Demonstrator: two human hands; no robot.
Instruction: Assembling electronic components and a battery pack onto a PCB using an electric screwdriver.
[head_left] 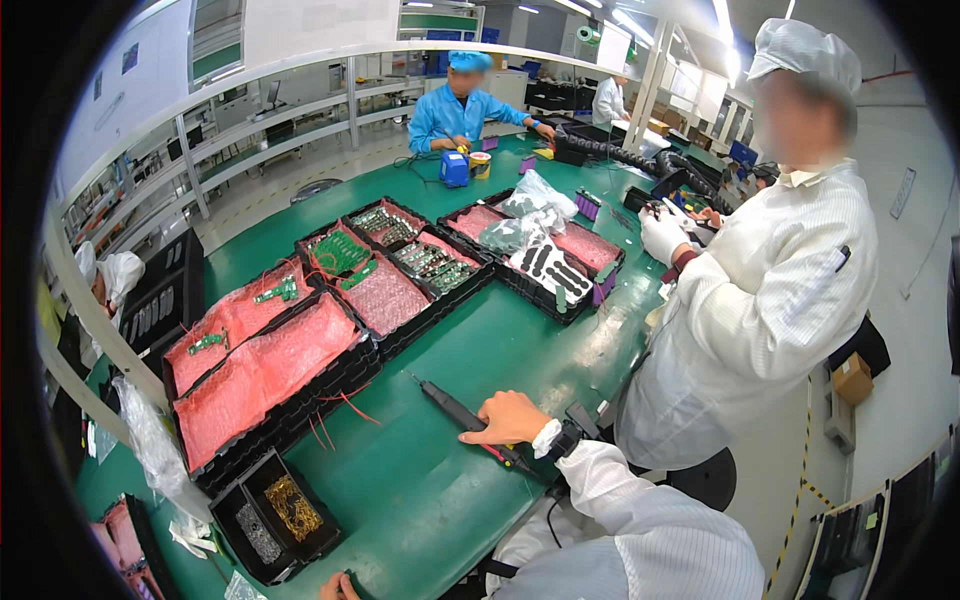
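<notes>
My right hand (510, 418) is closed over a black electric screwdriver (450, 405) at the near edge of the green table. The tool lies low over the tabletop, its thin tip pointing away and to the left. A dark watch sits on that wrist. Of my left hand (340, 588) only a little shows at the lower edge; its fingers are mostly cut off. Closest to it is a black two-part box (275, 515), with silver small parts in one half and brass-coloured ones in the other.
Black trays (275, 385) lined with pink bubble wrap hold green circuit boards (340, 252). Another tray (565, 312) carries plastic bags and black strips. A person in white (760, 290) stands at the right; one in blue (465, 115) works across the table near a blue device (454, 169).
</notes>
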